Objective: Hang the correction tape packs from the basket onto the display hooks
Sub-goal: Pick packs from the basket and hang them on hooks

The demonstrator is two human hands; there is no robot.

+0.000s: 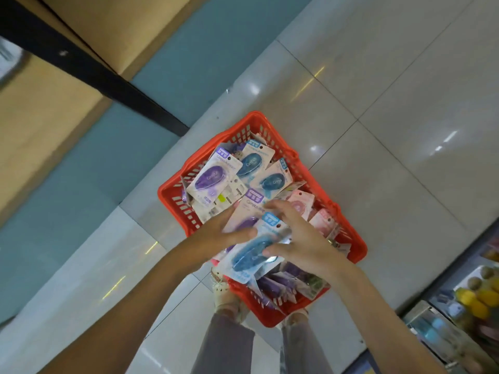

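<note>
Tile floor [405,109] under everything. Red basket [168,189] standing on it, directly below both hands, heaped with packs [251,163]: purple, blue, pink, loose and overlapping, most of them beyond the fingertips. Hooks not in view.

Left hand [216,234] low over the near side, thumb pressed on top of a purple pack [244,221], fingers hidden beneath, so probably pinching it. Right hand [305,238] curled round a blue pack [252,253], thumb on the blister, fingers over the far edge. Blue pack lying across the purple one, between the two hands.

Step judged: gathering packs for hanging.

To do it well:
- Lift straight up, clear of the heap.
- Hold by the card edges, not the blister.
- Stack with tops facing the same way.
- Keep the hole [279,226] near the blue card's top uncovered for the hook.
- Watch for neighbouring packs snagging and sliding out over the rim.
</note>
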